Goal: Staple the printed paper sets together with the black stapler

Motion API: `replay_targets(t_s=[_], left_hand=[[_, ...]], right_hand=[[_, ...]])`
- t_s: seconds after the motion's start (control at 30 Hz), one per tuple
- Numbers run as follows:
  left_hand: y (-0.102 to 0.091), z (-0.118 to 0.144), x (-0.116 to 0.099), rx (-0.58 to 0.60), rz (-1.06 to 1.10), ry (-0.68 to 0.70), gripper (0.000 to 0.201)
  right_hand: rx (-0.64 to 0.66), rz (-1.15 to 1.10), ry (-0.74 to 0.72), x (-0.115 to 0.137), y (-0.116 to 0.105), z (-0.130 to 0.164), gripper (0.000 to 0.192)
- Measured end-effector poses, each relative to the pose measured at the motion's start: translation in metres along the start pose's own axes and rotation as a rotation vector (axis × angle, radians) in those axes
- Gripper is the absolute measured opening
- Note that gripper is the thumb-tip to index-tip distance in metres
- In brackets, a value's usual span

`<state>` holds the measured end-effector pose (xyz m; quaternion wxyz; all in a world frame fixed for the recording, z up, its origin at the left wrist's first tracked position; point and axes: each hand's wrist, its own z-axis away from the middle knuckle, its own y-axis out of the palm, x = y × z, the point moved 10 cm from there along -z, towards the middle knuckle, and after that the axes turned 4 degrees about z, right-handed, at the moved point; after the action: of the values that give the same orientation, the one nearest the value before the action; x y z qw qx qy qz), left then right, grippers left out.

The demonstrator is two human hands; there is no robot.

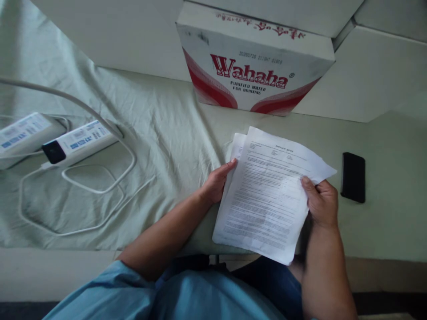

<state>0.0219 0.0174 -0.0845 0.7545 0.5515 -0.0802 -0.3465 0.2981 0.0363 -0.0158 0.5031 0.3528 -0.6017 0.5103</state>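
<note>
I see the printed sheets (262, 204) already lifted over the near edge of the worktop (393, 222); my left hand (218, 181) pinches their left side, my right hand (320, 200) their right; the rear one juts left, unsquared; what remains, I cannot tell.

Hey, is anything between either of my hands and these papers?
Nothing visible: your left hand grips the papers at their left edge, your right hand at their right. The black phone lies to the right of your right hand.
</note>
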Motion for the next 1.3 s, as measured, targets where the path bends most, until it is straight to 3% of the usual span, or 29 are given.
replay_targets(t_s=[0.57,0.73,1.03,1.3], left_hand=[[0.006,0.002,-0.001,-0.004,-0.031,0.007,0.041],[0.000,0.000,-0.007,-0.071,-0.067,0.109,0.038],[-0.008,0.002,-0.011,-0.131,-0.135,0.158,0.040],[-0.006,0.000,-0.011,-0.143,-0.132,0.194,0.044]], right_hand=[[-0.005,0.030,-0.002,0.002,0.001,0.001,0.041],[-0.103,0.021,-0.035,0.007,-0.008,0.000,0.034],[-0.323,-0.133,-0.039,0.007,-0.041,-0.003,0.032],[-0.195,-0.071,-0.023,0.015,-0.015,0.004,0.028]])
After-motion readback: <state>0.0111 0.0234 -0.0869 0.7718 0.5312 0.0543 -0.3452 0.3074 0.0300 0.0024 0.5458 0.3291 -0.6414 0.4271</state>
